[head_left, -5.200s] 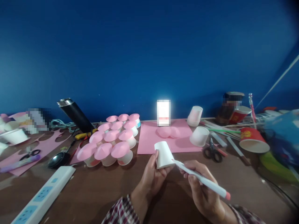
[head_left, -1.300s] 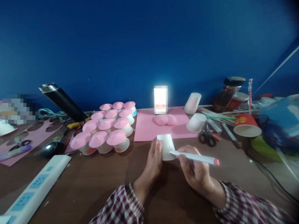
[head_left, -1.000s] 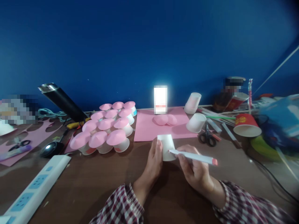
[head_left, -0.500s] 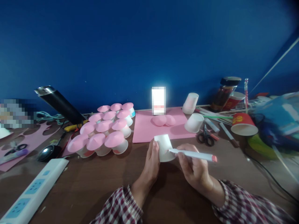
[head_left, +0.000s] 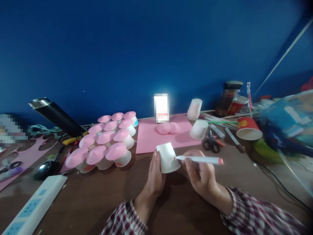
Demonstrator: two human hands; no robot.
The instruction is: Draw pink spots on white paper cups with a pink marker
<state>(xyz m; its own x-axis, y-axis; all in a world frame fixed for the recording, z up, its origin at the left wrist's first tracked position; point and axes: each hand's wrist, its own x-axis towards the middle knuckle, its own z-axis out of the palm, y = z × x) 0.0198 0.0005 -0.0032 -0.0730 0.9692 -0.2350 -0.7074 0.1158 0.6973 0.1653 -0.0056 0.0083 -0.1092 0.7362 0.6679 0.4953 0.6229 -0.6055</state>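
**Pen tip on a little white cup**

The left hand (head_left: 153, 176) is curled around a small white paper cup (head_left: 167, 158), which sits upside down and tipped a bit, just above the brown table (head_left: 93, 202). The right hand (head_left: 201, 174) is closed on a white marker (head_left: 199, 159) with a pink end — its tip touches the cup's side. Just past the hands lies a pink sheet (head_left: 151, 140). To the left of the left hand stand many pink-topped cups (head_left: 105, 143). Beyond the right hand lie black scissors (head_left: 210, 145) — and further right, a red cup (head_left: 245, 129).
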